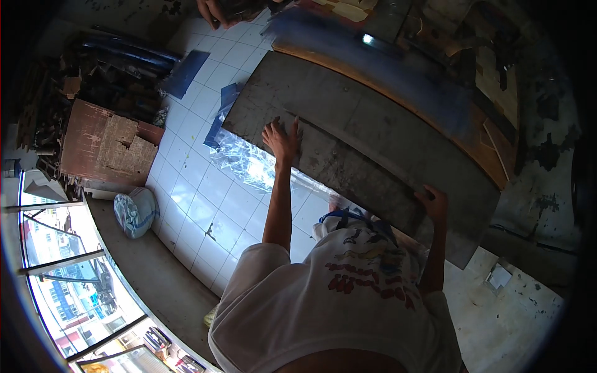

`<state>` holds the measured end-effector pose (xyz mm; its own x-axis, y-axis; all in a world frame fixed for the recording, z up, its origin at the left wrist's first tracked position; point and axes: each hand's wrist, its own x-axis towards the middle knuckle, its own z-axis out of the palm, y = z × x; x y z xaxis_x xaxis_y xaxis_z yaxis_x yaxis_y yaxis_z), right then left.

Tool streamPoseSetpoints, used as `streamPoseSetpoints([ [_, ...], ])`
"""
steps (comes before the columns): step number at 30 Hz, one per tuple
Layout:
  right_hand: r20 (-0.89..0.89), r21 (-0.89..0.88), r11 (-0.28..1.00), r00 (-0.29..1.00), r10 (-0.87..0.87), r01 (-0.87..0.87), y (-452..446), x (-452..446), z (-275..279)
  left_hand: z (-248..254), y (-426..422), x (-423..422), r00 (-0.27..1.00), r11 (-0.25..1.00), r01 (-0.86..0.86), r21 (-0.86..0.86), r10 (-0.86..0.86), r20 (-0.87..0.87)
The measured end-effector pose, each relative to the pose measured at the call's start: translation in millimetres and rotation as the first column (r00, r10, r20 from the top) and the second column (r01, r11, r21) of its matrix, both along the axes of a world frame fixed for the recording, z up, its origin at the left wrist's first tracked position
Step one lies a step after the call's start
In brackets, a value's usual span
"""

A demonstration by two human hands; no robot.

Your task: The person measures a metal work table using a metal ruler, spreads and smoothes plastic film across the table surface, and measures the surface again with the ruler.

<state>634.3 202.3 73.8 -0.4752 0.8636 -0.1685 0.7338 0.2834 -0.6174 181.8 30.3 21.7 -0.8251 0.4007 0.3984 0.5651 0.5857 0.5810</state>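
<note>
A large dark grey board (367, 118) lies in front of me. A long thin dark line, a strip or a raised edge (354, 148), runs lengthwise across it; I cannot tell which. My left hand (283, 142) rests on the board's left part, fingers spread, near the left end of that line. Toward the other end, my right hand (433, 204) touches the board with thumb and fingers apart. Neither hand visibly holds anything. Crumpled clear plastic (252, 166) shows below the board's near left edge.
Beyond the board are a wooden edge (348, 67) and a blurred blue shape (379, 65). Scrap wood and a worn brown panel (102, 140) stand at left. A tied plastic bag (135, 212) sits by the window ledge (155, 267). Another person's hand (212, 12) shows at the top.
</note>
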Motion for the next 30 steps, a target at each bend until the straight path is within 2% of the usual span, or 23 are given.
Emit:
streamPoseSetpoints([
  [1,-0.095,0.011,1.0,0.995,-0.026,0.027,-7,0,-11,-4,3,6,1.0,0.997,-0.014,0.071,0.013,0.017],
  [2,-0.186,0.017,0.998,0.981,-0.052,0.056,-20,-1,-26,20,4,26,0.949,0.976,0.117,0.182,-0.164,0.269],
  [3,-0.272,0.018,0.996,0.959,-0.076,0.084,-31,-4,-33,60,6,50,0.659,0.92,0.231,0.315,-0.387,0.645],
  [4,-0.283,-0.186,0.975,0.944,-0.169,0.119,-45,-19,-20,68,9,71,0.447,0.832,0.368,0.415,-0.55,0.706],
  [5,-0.274,-0.383,0.913,0.926,-0.259,0.142,-61,-38,-7,76,14,101,0.233,0.703,0.426,0.569,-0.693,0.682],
  [7,-0.522,-0.555,0.832,0.784,-0.336,-0.013,-85,-63,-21,108,27,159,0.133,0.54,0.568,0.621,-0.805,0.579],
  [9,-0.49,-0.421,0.897,0.866,-0.098,-0.137,-97,-89,-15,92,46,213,0.148,0.611,0.334,0.717,-0.786,0.601],
  [10,-0.46,-0.351,0.914,0.888,0.023,-0.206,-97,-96,-14,97,48,212,0.209,0.651,0.424,0.63,-0.747,0.631],
  [12,-0.343,-0.077,0.936,0.891,0.298,-0.343,-95,-100,-18,115,51,206,0.339,0.703,0.575,0.418,-0.67,0.66],
  [13,-0.255,0.053,0.909,0.875,0.412,-0.413,-95,-101,-20,118,52,200,0.461,0.69,0.635,0.347,-0.699,0.547],
  [15,-0.322,-0.042,0.963,0.916,0.24,-0.267,-92,-108,23,121,53,182,0.629,0.679,0.713,0.175,-0.729,0.271],
  [16,-0.346,-0.095,0.976,0.926,0.151,-0.195,-90,-111,44,127,54,167,0.616,0.646,0.758,0.09,-0.754,0.227],
  [18,-0.359,0.05,0.999,0.933,0.009,0.009,-79,-89,52,137,58,138,0.581,0.575,0.814,-0.083,-0.798,0.159],
  [19,-0.377,0.3,0.953,0.923,0.078,0.042,-70,-86,61,133,62,130,0.565,0.54,0.821,-0.185,-0.814,0.135],
  [20,-0.38,0.531,0.844,0.912,0.152,0.081,-60,-87,71,126,64,123,0.548,0.502,0.817,-0.285,-0.829,0.11],
  [21,-0.283,0.6,0.799,0.941,0.184,0.024,-50,-91,84,118,65,115,0.528,0.461,0.8,-0.384,-0.845,0.084],
  [23,-0.084,0.713,0.694,0.971,0.224,-0.098,-36,-100,101,99,66,107,0.489,0.424,0.826,-0.373,-0.867,0.097],
  [26,-0.025,0.52,0.803,0.935,0.354,-0.291,-20,-82,58,71,65,101,0.474,0.422,0.846,-0.326,-0.875,0.099],
  [29,-0.054,0.093,0.967,0.969,0.242,-0.237,-23,-76,39,57,65,100,0.489,0.43,0.831,-0.354,-0.867,0.096],
  [30,-0.062,0.115,0.957,0.96,0.274,-0.266,-23,-71,26,53,63,100,0.497,0.43,0.819,-0.38,-0.863,0.093],
])
